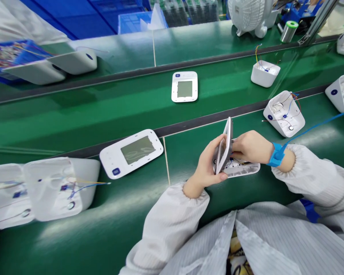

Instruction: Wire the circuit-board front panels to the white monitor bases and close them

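White panel [226,149] clamped steeply in left hand [206,163], right hand [252,146] curled alongside, grip unclear

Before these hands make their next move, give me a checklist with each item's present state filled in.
1. Panel held: ok. The left hand grips the panel, tilted up on edge.
2. Right hand's hold: cannot tell. The right hand is bent close behind the panel, its fingertips partly hidden.
3. Housing open side up: ok. The white housing lies on the green bench below the hands.
4. Wires inside the housing untrapped: cannot tell. Panel and hands block much of the view.
5. Wrist strap worn: ok. A blue strap circles the right wrist.
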A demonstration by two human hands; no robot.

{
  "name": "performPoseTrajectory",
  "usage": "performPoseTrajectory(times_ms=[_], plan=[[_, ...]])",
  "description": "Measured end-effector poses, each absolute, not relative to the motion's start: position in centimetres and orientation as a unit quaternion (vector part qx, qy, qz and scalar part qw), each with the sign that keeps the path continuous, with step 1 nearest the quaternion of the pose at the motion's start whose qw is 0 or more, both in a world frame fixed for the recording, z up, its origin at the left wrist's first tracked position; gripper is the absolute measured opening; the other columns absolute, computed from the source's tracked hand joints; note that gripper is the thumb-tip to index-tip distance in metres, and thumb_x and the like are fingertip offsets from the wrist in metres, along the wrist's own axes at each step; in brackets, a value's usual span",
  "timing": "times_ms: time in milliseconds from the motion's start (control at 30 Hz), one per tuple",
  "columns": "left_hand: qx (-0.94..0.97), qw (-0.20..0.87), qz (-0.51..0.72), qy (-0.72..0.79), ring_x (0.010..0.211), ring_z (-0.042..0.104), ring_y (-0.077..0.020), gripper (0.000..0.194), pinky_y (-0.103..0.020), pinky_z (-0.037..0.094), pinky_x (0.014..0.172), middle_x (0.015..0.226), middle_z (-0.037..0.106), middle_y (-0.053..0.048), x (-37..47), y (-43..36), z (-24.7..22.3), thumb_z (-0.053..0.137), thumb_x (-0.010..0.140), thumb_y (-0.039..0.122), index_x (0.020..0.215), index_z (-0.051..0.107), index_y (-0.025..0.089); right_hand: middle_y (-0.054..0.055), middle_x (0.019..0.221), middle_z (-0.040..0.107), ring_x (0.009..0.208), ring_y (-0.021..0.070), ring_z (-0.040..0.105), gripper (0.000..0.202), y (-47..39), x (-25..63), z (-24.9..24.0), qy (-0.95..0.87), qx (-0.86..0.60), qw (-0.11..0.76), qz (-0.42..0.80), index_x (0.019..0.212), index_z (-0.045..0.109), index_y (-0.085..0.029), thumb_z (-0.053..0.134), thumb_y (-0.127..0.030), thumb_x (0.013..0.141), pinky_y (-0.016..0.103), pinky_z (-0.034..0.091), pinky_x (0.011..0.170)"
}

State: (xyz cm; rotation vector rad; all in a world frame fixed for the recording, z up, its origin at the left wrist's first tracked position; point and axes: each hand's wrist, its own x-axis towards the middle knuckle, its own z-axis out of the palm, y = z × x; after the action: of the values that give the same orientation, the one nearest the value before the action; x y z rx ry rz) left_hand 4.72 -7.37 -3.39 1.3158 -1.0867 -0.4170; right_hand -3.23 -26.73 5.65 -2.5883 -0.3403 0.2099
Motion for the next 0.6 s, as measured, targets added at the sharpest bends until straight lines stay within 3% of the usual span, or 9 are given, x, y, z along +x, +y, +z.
performPoseTrajectory(times_ms=[133, 233, 333, 467, 600], plan=[[0.599, 0.612, -0.178, -0.485, 0.133, 0.053, -0.0384, 0.097, -0.055, 0.041, 0.113, 0.145, 0.051, -0.017, 4.7, -7.3, -3.2, 0.067, 0.073, 0.075, 0.151, 0.039, 0.025, 0.010, 0.086, 0.071, 0.091, 0.0247, 0.057, 0.017, -26.8, -3.4, 5.1, -0.140, -0.981, 0.134, 0.018, 0.080, 0.075, -0.018, 0.063, -0.023, 0.091, 0.035, 0.034, 0.070], [0.605, 0.603, -0.171, -0.492, 0.132, 0.053, -0.0380, 0.094, -0.055, 0.041, 0.112, 0.144, 0.050, -0.017, 4.8, -7.2, -3.2, 0.066, 0.075, 0.073, 0.151, 0.037, 0.025, 0.015, 0.107, 0.068, 0.110, 0.0309, 0.051, 0.016, -26.6, -3.7, 4.8, -0.101, -0.990, 0.103, -0.010, 0.082, 0.076, -0.017, 0.064, -0.023, 0.091, 0.040, 0.035, 0.077], [0.619, 0.569, -0.147, -0.521, 0.131, 0.052, -0.0382, 0.094, -0.057, 0.041, 0.111, 0.144, 0.048, -0.017, 4.9, -7.1, -2.8, 0.068, 0.076, 0.069, 0.152, 0.034, 0.026, 0.017, 0.118, 0.066, 0.114, 0.0326, 0.050, 0.015, -26.1, -3.9, 4.5, -0.040, -0.994, 0.100, 0.002, 0.089, 0.075, -0.017, 0.061, -0.022, 0.093, 0.042, 0.038, 0.079], [0.676, 0.449, -0.086, -0.578, 0.133, 0.047, -0.0394, 0.098, -0.058, 0.043, 0.107, 0.145, 0.041, -0.017, 4.5, -6.6, -1.1, 0.076, 0.073, 0.055, 0.155, 0.030, 0.027, 0.017, 0.120, 0.067, 0.115, 0.0329, 0.054, 0.019, -26.3, -3.6, 4.3, 0.006, -0.989, 0.140, 0.047, 0.106, 0.070, -0.013, 0.064, -0.022, 0.091, 0.042, 0.045, 0.081], [0.727, 0.310, -0.088, -0.606, 0.134, 0.044, -0.0405, 0.095, -0.055, 0.046, 0.103, 0.148, 0.034, -0.020, 4.1, -6.0, 0.2, 0.077, 0.073, 0.045, 0.155, 0.031, 0.026, 0.010, 0.117, 0.072, 0.108, 0.0257, 0.063, 0.020, -29.5, -3.5, 4.9, -0.045, -0.949, 0.289, 0.113, 0.105, 0.073, -0.018, 0.067, -0.016, 0.085, 0.038, 0.051, 0.085]])
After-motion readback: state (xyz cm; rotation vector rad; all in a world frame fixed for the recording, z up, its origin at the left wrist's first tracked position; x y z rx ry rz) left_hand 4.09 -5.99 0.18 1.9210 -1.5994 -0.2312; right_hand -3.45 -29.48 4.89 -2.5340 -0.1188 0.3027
